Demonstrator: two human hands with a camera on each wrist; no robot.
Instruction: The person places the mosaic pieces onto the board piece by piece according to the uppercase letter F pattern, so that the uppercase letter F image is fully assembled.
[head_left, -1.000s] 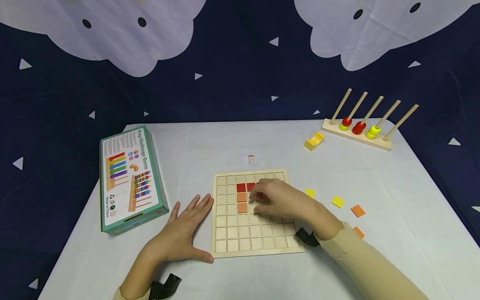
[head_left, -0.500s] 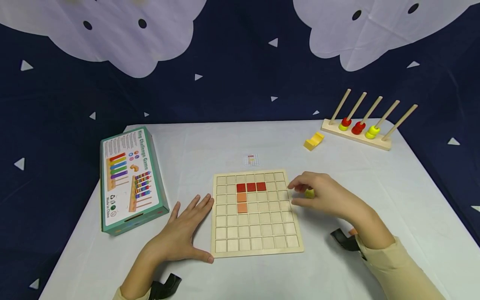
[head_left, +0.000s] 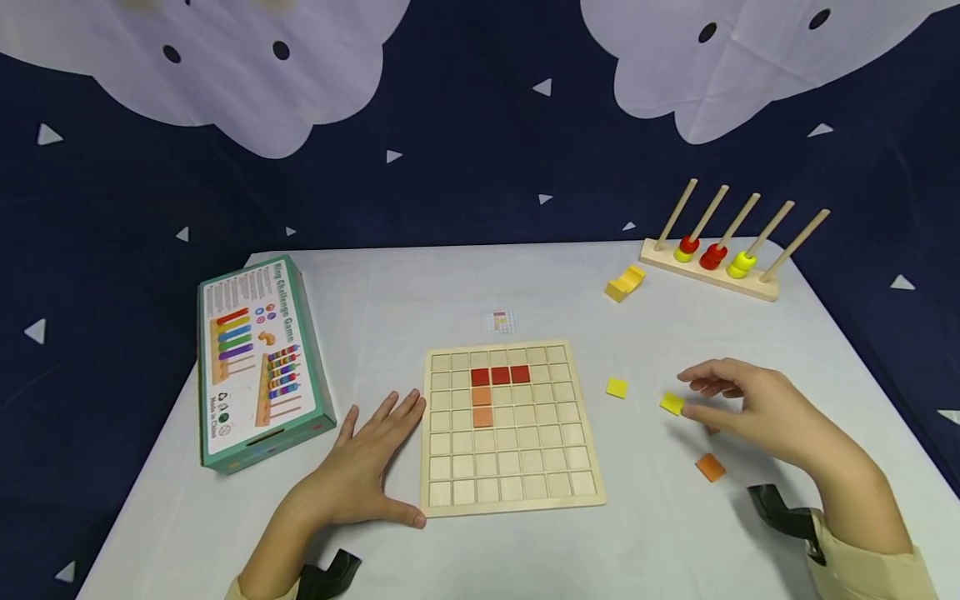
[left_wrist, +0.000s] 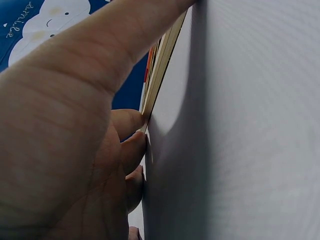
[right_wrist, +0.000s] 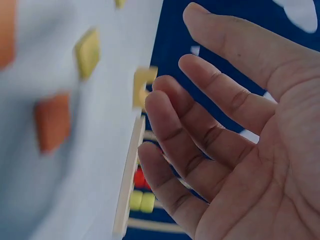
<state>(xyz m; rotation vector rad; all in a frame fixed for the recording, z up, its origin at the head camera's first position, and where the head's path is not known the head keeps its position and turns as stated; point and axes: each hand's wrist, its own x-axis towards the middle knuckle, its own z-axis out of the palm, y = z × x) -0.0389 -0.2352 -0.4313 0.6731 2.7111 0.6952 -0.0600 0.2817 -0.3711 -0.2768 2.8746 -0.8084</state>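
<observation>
A wooden grid board (head_left: 517, 467) lies mid-table, with three red tiles (head_left: 500, 376) in a row and two orange tiles (head_left: 482, 406) below the leftmost one. My left hand (head_left: 367, 467) rests spread on the table, thumb and fingertips at the board's left edge. To the right of the board, my right hand (head_left: 765, 408) hovers over the table, its fingers loosely bent and nothing between them, as the right wrist view also shows. Close by its thumb is a yellow tile (head_left: 671, 404). An orange tile (right_wrist: 52, 122) is partly hidden under the hand in the head view.
Another yellow tile (head_left: 617, 388) and an orange tile (head_left: 710, 467) lie right of the board. A small pattern card (head_left: 500, 322) lies behind it. A green game box (head_left: 262, 358) stands left; a yellow wavy block (head_left: 625, 283) and a peg stand with rings (head_left: 720, 271) are back right.
My right hand has moved off the board to the right, past the nearer yellow tile. The third red tile, earlier covered by that hand, shows fully. My left hand stays put.
</observation>
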